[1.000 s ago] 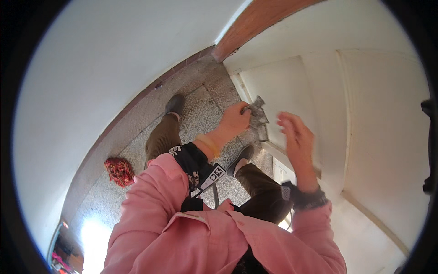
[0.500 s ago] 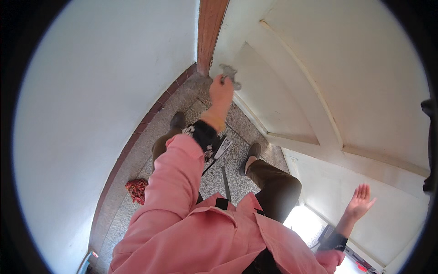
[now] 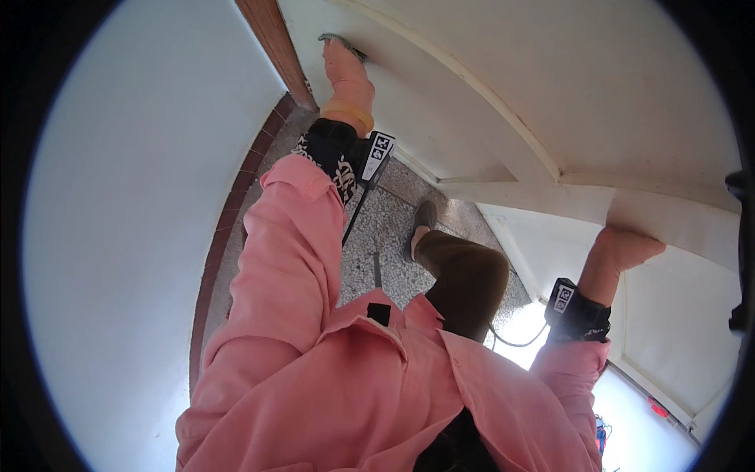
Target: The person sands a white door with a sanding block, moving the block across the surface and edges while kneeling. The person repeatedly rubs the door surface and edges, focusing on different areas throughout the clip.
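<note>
My left hand (image 3: 347, 69) reaches far forward, pressing a grey cloth (image 3: 336, 37) against the white panelled door (image 3: 440, 102) near its wooden frame. Its fingers are mostly hidden, but they are closed on the cloth. On the right, my right hand (image 3: 627, 248) rests against the door's raised rail (image 3: 543, 197); its fingers are foreshortened and hidden, so their pose is unclear. Both wrists wear black bands with small devices, and a yellow band (image 3: 347, 112) circles the left wrist.
A brown wooden door frame (image 3: 275, 47) stands beside the white wall (image 3: 157, 157), with dark red skirting tiles (image 3: 230, 200) along its base. My shoe (image 3: 425, 220) stands on the speckled floor (image 3: 376, 232). A cable (image 3: 519, 344) hangs near my right arm.
My left hand has moved farther forward with the cloth, up the door. My right hand, earlier spread and apart from the door, now touches the door's rail.
</note>
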`<action>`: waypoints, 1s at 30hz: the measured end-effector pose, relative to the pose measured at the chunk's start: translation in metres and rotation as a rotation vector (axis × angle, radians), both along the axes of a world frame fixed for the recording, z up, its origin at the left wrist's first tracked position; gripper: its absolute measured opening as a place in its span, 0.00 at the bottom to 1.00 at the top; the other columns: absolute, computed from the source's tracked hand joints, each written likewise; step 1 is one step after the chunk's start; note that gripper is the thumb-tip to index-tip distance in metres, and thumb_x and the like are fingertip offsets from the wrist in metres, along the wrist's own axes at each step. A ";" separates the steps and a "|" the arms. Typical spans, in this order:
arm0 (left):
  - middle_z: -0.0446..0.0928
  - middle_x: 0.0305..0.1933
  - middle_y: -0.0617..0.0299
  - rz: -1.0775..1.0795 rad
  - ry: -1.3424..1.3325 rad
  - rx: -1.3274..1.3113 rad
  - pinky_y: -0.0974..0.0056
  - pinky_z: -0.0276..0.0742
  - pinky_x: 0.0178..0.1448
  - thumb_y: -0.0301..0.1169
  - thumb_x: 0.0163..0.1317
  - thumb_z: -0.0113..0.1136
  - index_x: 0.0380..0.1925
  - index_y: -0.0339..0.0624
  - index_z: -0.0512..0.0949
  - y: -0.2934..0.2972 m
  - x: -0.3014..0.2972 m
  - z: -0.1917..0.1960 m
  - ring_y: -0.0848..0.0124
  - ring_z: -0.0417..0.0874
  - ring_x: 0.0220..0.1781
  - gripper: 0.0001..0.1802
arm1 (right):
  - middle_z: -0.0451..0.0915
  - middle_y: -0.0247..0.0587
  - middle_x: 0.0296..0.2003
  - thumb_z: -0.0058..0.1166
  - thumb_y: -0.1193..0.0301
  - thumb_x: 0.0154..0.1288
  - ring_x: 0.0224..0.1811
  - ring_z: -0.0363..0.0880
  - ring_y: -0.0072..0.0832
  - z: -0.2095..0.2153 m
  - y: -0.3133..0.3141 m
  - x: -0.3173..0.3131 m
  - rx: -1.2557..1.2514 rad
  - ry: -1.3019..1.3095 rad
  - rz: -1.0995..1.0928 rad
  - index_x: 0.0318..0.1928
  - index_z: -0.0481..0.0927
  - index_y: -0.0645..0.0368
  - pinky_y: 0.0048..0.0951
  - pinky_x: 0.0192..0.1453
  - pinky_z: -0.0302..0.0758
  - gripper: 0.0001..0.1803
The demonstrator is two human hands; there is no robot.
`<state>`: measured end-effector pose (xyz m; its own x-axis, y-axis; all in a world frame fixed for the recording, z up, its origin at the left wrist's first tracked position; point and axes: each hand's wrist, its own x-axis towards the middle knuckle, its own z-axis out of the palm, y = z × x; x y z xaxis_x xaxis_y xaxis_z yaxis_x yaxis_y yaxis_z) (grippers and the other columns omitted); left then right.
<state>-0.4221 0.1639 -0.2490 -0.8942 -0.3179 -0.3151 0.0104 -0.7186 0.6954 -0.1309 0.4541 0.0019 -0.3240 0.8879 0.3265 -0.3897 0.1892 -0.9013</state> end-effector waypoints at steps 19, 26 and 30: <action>0.62 0.77 0.59 -0.299 0.073 0.277 0.61 0.55 0.79 0.58 0.80 0.38 0.77 0.36 0.57 0.140 0.149 0.046 0.65 0.63 0.74 0.41 | 0.74 0.40 0.62 0.41 0.53 0.71 0.61 0.73 0.42 -0.014 0.021 -0.002 -0.143 -0.083 -0.209 0.62 0.73 0.61 0.44 0.63 0.73 0.30; 0.66 0.77 0.57 -0.210 0.053 0.113 0.61 0.55 0.80 0.64 0.73 0.41 0.75 0.39 0.65 0.027 -0.003 0.020 0.60 0.66 0.74 0.44 | 0.77 0.41 0.59 0.43 0.52 0.71 0.59 0.76 0.42 -0.014 0.021 0.000 -0.206 -0.075 -0.257 0.61 0.75 0.63 0.43 0.62 0.75 0.30; 0.65 0.77 0.58 -0.158 -0.068 -0.019 0.58 0.55 0.78 0.66 0.73 0.39 0.74 0.41 0.64 0.091 0.045 -0.006 0.62 0.63 0.75 0.44 | 0.75 0.41 0.61 0.39 0.51 0.74 0.62 0.74 0.42 -0.021 0.031 0.004 -0.203 -0.059 -0.148 0.63 0.74 0.60 0.45 0.64 0.74 0.30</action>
<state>-0.3767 0.2552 -0.2547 -0.9101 -0.1818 -0.3723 -0.1492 -0.6944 0.7040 -0.1272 0.4850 -0.0187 -0.1990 0.9725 0.1212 -0.3165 0.0533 -0.9471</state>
